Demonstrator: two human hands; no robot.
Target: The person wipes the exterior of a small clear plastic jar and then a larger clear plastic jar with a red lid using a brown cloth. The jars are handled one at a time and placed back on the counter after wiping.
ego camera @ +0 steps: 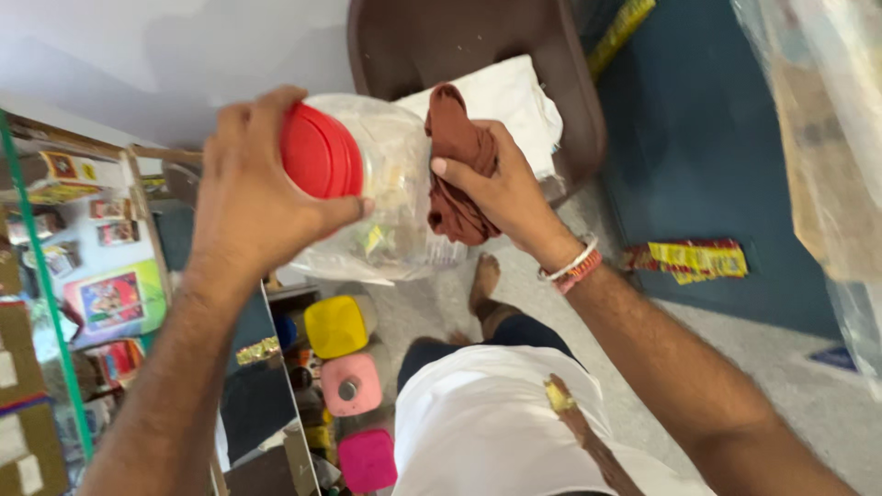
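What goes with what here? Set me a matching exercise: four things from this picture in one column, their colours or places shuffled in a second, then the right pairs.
Things:
1. lid of the clear jar
2. cloth in the right hand
3. chair
4. top container lid in the stack below the left hand

Colours or places:
A. yellow
B. dark brown, behind the jar, with a white cloth on its seat
C. red
D. rust brown, pressed against the jar's side

Pairs: 1-C, 2-D, 3-B, 4-A

jars 1 [367, 184]; cloths 1 [457, 165]; lidded containers 3 [336, 326]; chairs 1 [579, 119]
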